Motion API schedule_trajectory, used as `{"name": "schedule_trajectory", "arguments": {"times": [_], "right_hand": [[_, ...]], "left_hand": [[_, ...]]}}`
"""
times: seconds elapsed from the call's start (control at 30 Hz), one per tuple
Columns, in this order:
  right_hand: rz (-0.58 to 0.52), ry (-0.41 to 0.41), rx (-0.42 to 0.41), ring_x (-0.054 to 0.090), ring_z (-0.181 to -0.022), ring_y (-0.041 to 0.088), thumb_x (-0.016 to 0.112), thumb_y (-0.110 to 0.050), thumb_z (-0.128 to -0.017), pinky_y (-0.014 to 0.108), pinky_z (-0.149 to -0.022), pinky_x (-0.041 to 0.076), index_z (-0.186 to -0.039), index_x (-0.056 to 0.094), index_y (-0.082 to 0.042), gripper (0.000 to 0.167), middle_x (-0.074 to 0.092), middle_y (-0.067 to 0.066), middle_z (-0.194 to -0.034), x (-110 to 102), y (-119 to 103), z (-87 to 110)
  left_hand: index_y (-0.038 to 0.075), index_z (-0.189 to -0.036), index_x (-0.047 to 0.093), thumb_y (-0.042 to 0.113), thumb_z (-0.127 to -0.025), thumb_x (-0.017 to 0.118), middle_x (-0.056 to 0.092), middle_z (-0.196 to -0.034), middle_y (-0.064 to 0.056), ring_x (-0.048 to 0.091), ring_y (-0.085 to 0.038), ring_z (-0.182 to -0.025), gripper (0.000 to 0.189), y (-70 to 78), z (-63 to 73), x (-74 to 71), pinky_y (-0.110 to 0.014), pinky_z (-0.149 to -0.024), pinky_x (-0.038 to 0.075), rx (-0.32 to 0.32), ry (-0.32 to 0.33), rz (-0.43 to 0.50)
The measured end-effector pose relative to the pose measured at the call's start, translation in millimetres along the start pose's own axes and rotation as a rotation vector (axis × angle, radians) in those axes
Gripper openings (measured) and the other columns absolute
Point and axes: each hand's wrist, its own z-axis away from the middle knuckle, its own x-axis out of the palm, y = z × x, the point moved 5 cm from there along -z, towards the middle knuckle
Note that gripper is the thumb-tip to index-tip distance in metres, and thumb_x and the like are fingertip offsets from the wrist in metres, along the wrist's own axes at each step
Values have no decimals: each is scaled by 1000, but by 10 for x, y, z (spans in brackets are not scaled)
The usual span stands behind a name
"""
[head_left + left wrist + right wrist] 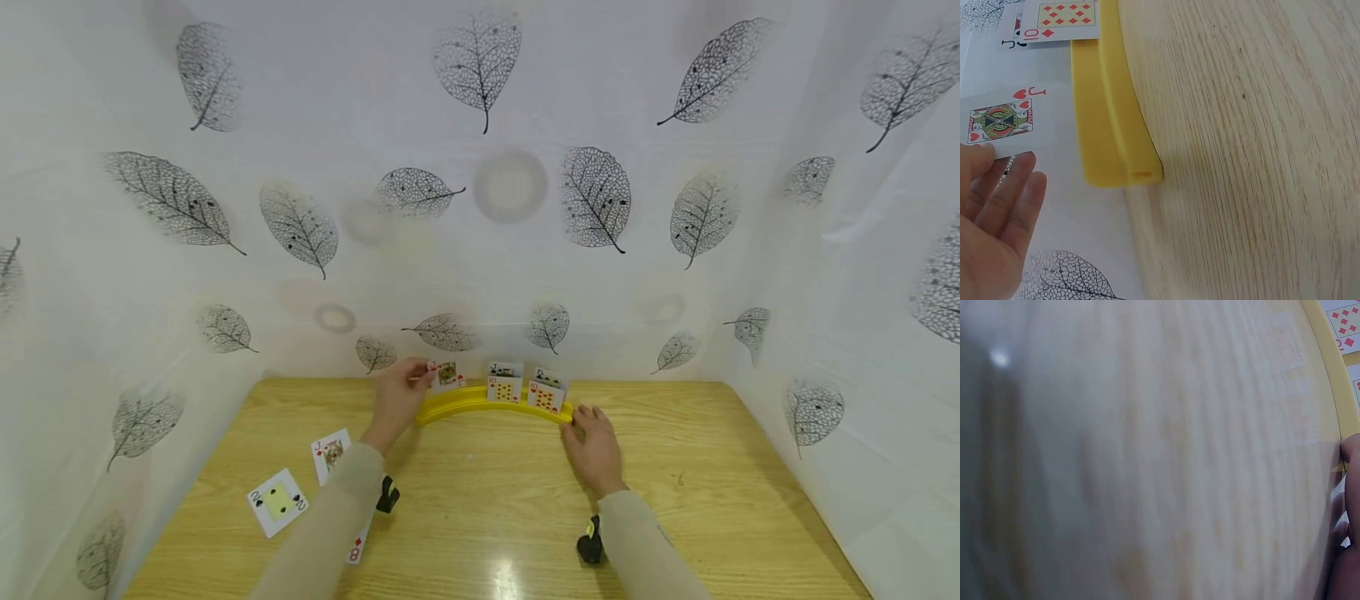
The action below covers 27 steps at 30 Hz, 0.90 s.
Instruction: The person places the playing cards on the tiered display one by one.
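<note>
As fingers (pixel 1025 203) pinch jack (pixel 1000 122), rack edge (pixel 1090 125) — apart

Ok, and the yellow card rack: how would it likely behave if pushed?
The yellow card rack looks like smooth moulded plastic, so it is probably stiff and fairly light. Lying low on the table, with a curved outline, it would likely slide rather than tip. The standing cards rise well above it and might wobble.

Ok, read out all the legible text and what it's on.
"J": held card
"10": left front card in rack
"J": card behind it
"10": right front card
"J": upper table card
"2": left table card
"8": lower table card
Right rear card: index too small to read
</note>
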Motion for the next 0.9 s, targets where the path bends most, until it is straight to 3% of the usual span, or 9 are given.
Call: {"name": "schedule_trajectory", "arguments": {"times": [0.4,0.9], "right_hand": [[7,-2,0,33,-156,46,60,-32,-108,63,-127,29,-149,53,5,56,48,24,-160,-4,-4,8],[0,2,-2,33,-155,46,60,-31,-107,64,-126,29,-149,53,5,56,48,24,-160,-9,-24,21]], "left_hand": [[4,-112,75,11,-100,73,79,-110,-16,76,-32,-101,15,85,-6,166,-43,-86,65,-8,-31,-11],[6,-115,76,12,-100,73,78,-112,-14,76,-32,-105,16,142,-8,252,-44,-89,64,-19,-44,-42]]}}
